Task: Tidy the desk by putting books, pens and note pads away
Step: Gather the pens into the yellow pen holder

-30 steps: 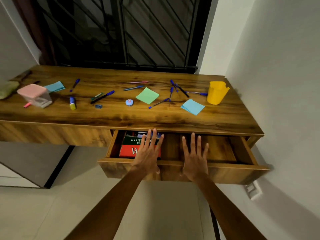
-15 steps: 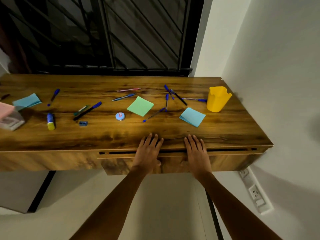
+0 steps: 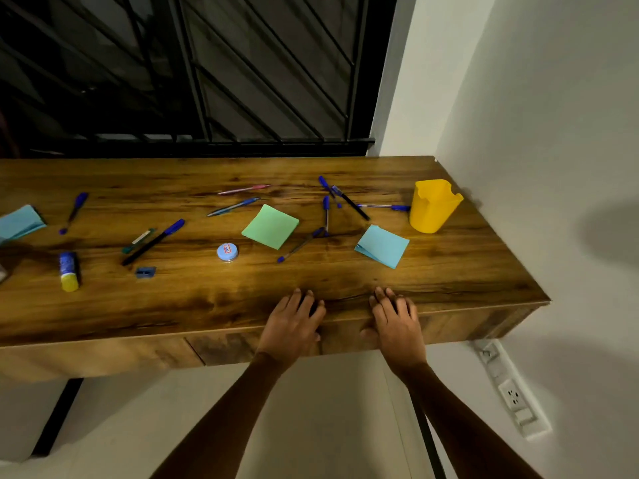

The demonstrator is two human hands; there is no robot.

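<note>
Inspection found the drawer [image 3: 345, 340] under the bench [image 3: 449, 278] fully closed, its front flush with the bench edge. A second earlier it had stood pulled out with books visible inside; half a second earlier only a narrow gap remained. The books were therefore stowed and out of sight.

Both hands rested at the front edge. The left hand [image 3: 294, 323] lay flat with fingers extended over the lip, thumb against the drawer front. The right hand [image 3: 394, 319] lay likewise, fingers straight on the bench top. Neither held anything.

Outstanding items remained on the bench surface. A green note pad [image 3: 270, 226] lay near centre, a blue note pad [image 3: 382, 246] to its right, and a further blue pad [image 3: 19, 223] at the far left. Several blue pens [image 3: 326, 210] lay scattered near the yellow pen holder [image 3: 434, 206], with others [image 3: 154, 242] toward the left. A glue stick [image 3: 69, 271], a sharpener [image 3: 146, 272] and a small round tin [image 3: 227, 252] were also present.

Assessment: the book portion appeared complete; pens and pads were not yet dealt with. The yellow holder seemed the likely destination for the pens.
</note>
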